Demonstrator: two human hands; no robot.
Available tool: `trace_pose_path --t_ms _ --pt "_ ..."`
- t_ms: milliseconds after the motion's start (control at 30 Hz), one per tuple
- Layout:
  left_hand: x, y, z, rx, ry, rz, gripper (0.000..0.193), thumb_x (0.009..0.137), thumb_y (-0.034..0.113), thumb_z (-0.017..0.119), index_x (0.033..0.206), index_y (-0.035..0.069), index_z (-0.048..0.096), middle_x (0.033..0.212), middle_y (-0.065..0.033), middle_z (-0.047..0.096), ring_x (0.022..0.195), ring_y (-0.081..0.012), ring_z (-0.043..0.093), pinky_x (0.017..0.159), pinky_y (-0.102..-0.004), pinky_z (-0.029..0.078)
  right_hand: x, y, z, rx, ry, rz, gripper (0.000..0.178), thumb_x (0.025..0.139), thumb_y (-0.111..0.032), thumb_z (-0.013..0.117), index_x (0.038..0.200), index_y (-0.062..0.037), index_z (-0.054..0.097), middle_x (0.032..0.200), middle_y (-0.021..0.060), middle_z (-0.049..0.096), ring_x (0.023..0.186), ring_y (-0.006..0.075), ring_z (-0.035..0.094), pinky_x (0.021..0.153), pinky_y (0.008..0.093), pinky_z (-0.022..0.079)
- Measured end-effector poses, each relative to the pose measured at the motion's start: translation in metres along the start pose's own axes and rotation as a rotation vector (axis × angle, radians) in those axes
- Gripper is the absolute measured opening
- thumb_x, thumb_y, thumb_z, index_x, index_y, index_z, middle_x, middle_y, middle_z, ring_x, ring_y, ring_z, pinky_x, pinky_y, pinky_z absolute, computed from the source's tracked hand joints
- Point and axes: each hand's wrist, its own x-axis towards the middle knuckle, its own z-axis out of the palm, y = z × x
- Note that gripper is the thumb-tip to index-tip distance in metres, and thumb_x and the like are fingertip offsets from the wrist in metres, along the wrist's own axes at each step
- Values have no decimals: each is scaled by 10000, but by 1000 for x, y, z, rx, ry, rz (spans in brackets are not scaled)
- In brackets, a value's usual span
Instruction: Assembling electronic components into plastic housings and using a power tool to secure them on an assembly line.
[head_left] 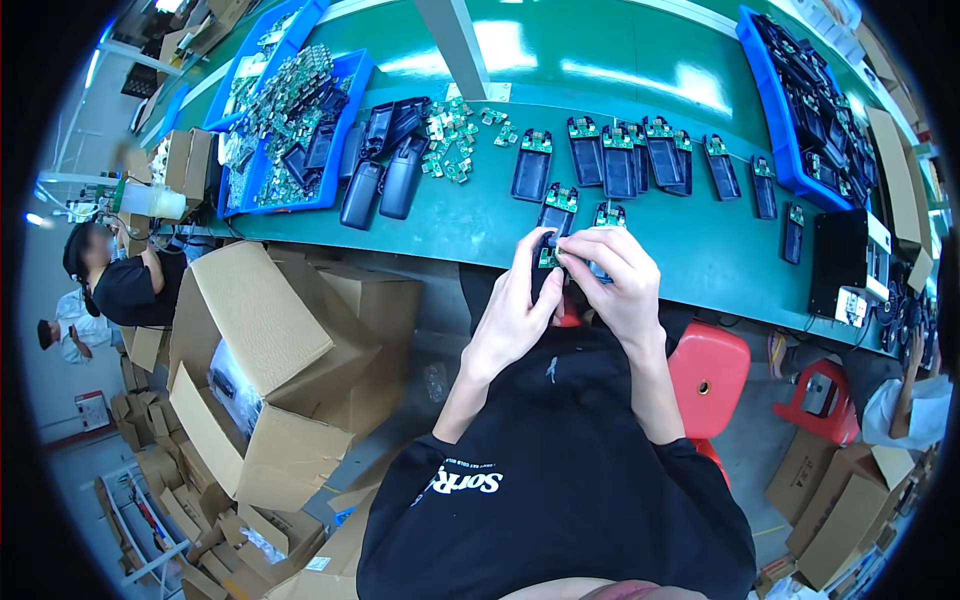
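Right at the near edge of the green workbench [700, 255], the left hand [508, 308] held a black plastic casing [543, 242] with a green circuit board [546, 258]; the right hand [622, 266] had its fingertips drawn narrow beside it (whether gripping, I could not tell). Similar casings [620, 172] lay farther back from that edge.

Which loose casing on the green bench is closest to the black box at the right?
The rightmost casing, lying by itself just left of the black box; all the other loose ones lie farther left.
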Motion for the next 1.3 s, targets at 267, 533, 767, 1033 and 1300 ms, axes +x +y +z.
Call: trace_pose_path --t_ms 267,533,767,1033,1300 --pt "0 0 -2 35 34 3 392 1044 131 408 1404 -7 334 729 -108 600 602 -172 598 589 -326 484 6 -2 3 18 3 4 182 737 13 775 902 -29 711 900 82 689 852 233 670 741 323 529" --pt "3 5 -3 49 93 98 362 1064 179 375 1363 -22 407 722 -108 599 585 -167 598 565 -321 480 5 -6 1 149 -32 93 226 778 33 736 991 -13 676 1071 115 680 956 242 669 844 326 521" --pt "-2 -7 -6 -106 86 114 350 1069 182 356 1334 -28 447 753 -101 620 594 -138 611 575 -292 498 -4 -9 15 795 -138 502 371 909 -12 625 1273 21 559 1241 142 635 1090 197 626 924 308 494" --pt "-6 -17 3 -181 124 118 366 1073 217 355 1315 -38 460 770 -99 624 597 -116 603 573 -265 487 -19 10 10 907 -307 581 462 976 -99 568 1409 30 471 1215 91 604 1027 108 570 864 263 462" --pt "-5 -25 10 -391 87 52 385 1079 240 347 1348 -21 435 764 -73 609 559 -103 585 529 -248 475 -20 14 10 944 -264 579 473 973 -128 600 1402 32 484 1125 31 613 821 35 520 701 200 427"
